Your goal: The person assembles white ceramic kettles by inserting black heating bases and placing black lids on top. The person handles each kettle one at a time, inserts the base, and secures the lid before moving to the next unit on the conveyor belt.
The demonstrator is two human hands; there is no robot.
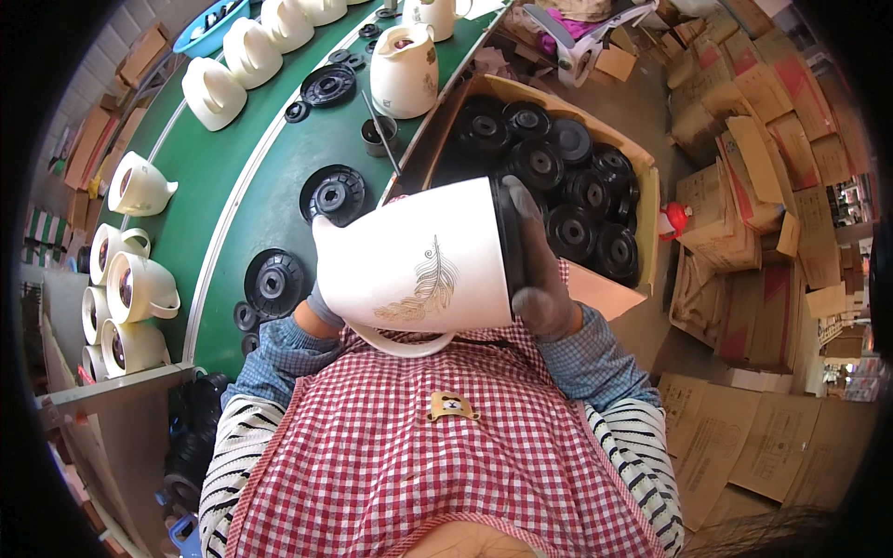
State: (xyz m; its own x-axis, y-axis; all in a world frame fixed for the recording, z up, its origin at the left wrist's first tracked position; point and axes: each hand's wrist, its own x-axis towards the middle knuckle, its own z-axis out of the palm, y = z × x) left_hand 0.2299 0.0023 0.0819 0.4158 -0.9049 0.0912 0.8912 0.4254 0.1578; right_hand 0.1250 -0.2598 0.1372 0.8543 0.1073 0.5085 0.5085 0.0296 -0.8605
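Just above the red checked apron (437, 465), a white jug (391, 270) lies on its side in the air between two hands. Its spout end points left, and its black base (511, 246) faces right. A gold feather is on its side, and its handle (409, 346) hangs down toward the apron (which has a little bear patch (453, 405)).

The right hand (549, 288), in a grey glove, has its grip spread wide round the black base, with the thumb on the near side and the fingers on the far side. The left hand (323, 307) is at the spout end, but the jug hides most of it, so I cannot tell how far its grip is closed.

On the green bench (270, 200) are black round parts (332, 193), a small dark pot (377, 138) with a stick in it, and more white jugs (139, 288). Next to the bench, a cardboard box (649, 214) holds lots of black discs (538, 163). Brown cartons (772, 312) are piled on the right.
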